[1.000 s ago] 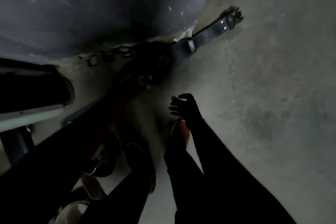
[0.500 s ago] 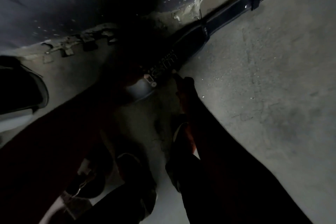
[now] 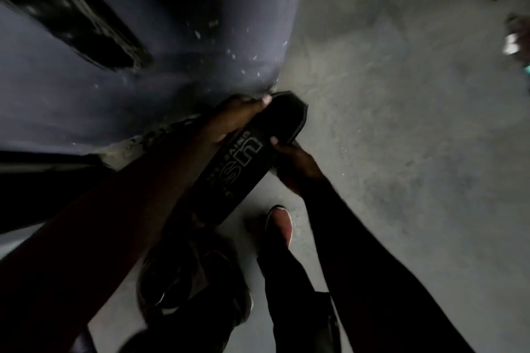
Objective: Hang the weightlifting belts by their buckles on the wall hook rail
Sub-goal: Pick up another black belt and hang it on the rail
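Note:
A wide black weightlifting belt with white lettering is held up in front of me, above the floor. My left hand grips its upper left edge near the rounded end. My right hand pinches the belt's right edge from below. The buckle end is hidden, and I cannot see a hook rail. The scene is dark and blurred.
A dark blue wall with chipped paint fills the upper left, with a black strip running across it. Grey concrete floor spreads to the right. My shoes are below the belt. Blurred objects lie at the far right edge.
The belt lay stretched along the wall's base; now both hands have lifted it off the floor. The right hand, free a second ago, now grips it. The camera has tilted up.

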Demonstrator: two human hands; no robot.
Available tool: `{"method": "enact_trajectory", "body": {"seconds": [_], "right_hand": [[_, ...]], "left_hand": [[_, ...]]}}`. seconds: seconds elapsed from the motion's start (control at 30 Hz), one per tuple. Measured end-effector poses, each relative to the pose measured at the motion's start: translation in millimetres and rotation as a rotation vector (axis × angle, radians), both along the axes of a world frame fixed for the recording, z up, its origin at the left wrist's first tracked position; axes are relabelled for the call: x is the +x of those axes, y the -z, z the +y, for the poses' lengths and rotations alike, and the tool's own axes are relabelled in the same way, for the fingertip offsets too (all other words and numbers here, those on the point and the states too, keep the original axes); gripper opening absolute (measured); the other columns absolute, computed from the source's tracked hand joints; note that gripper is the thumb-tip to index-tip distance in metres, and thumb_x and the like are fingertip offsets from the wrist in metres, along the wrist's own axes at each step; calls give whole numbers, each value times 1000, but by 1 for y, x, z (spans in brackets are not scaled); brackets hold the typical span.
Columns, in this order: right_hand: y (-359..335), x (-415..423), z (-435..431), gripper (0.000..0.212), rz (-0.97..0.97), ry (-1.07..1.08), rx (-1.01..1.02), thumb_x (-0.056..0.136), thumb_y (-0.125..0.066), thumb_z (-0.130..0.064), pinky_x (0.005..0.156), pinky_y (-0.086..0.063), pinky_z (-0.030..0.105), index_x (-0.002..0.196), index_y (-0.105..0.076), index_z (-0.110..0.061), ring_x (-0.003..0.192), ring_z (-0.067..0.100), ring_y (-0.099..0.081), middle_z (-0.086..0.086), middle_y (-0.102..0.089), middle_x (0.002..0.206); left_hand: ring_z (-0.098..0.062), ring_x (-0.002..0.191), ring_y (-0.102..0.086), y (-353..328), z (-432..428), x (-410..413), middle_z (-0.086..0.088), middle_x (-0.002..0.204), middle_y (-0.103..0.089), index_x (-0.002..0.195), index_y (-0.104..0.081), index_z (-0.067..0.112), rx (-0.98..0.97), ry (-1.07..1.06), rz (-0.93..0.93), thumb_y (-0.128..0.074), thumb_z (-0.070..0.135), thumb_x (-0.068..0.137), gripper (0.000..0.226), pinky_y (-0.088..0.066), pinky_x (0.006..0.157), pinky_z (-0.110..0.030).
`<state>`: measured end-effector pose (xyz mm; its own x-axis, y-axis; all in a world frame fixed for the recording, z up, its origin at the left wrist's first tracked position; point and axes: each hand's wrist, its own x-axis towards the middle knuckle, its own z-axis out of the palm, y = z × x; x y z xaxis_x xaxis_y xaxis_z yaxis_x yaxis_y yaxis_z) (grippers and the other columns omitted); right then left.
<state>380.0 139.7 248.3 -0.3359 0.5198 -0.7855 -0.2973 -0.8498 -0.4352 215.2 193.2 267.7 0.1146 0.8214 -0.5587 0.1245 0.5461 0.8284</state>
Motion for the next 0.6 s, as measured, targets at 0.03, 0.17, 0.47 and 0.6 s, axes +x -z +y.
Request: {"method": "enact_trajectory", "body": {"seconds": [0.03,0.17,0.47,0.6], "right_hand": [[-21,5,-4,25,-19,-55,4,98,-57,-23,81,-57,34,121,-63,-19,98,21,-69,2,-74,105],[-128,21,-6,59,-86,-98,-18,93,-47,-64,86,-57,41,121,-66,-16,98,25,-70,7,-74,108],[-325,25,7,32,-35,203,188,101,-52,-21,110,-45,46,125,-61,-3,100,26,-67,15,-67,121],[-417,9,-5,29,-32,56,385,104,-46,-15,96,-56,38,123,-60,0,93,21,-72,13,-73,107]], "left_hand": [[-18,109,-70,-20,4,2,-9,119,-72,123,-67,10,-21,53,38,-61,28,96,33,-55,98,-34],[-24,102,-68,-120,-3,0,-14,109,-73,113,-68,4,9,239,130,-64,18,94,24,-54,97,-40],[-15,130,-50,-313,-66,-13,3,136,-62,126,-63,28,-74,332,129,-65,47,89,41,-34,109,-45],[-22,101,-68,-413,-53,6,-9,115,-69,107,-67,24,76,194,65,-53,76,81,61,-47,94,-43]]}}
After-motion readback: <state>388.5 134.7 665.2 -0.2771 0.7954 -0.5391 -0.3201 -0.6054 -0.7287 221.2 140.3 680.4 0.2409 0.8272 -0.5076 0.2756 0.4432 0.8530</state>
